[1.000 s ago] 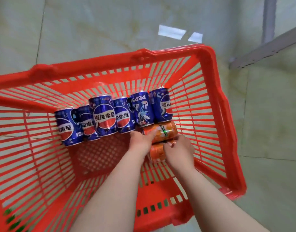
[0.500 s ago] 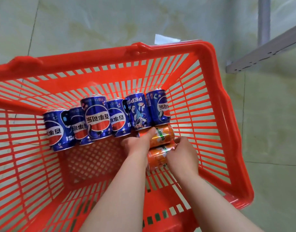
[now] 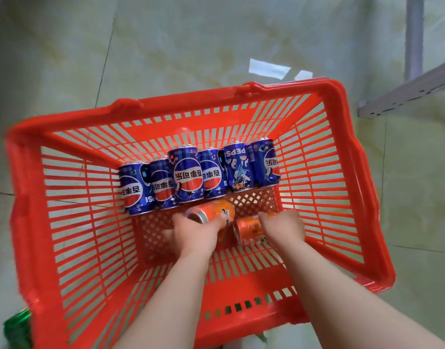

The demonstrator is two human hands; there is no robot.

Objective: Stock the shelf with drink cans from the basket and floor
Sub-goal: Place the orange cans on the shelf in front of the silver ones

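- A green can [image 3: 17, 328] is seen on the floor [image 3: 191, 46], just outside the near left corner of a red basket [image 3: 27, 222].
- An orange can [image 3: 212, 212] is gripped by the left hand [image 3: 193, 234], with the fingers [image 3: 178, 220] curled round it; it is held tilted, its silver end turned leftward.
- A second orange can [image 3: 249, 230], blurred, is clasped from the right by the right hand [image 3: 284, 229], low in the basket.
- Six blue cans [image 3: 188, 175] are lined up side by side along the basket's far wall.
- A grey shelf rail [image 3: 405, 93] is visible beyond the basket at the far right.
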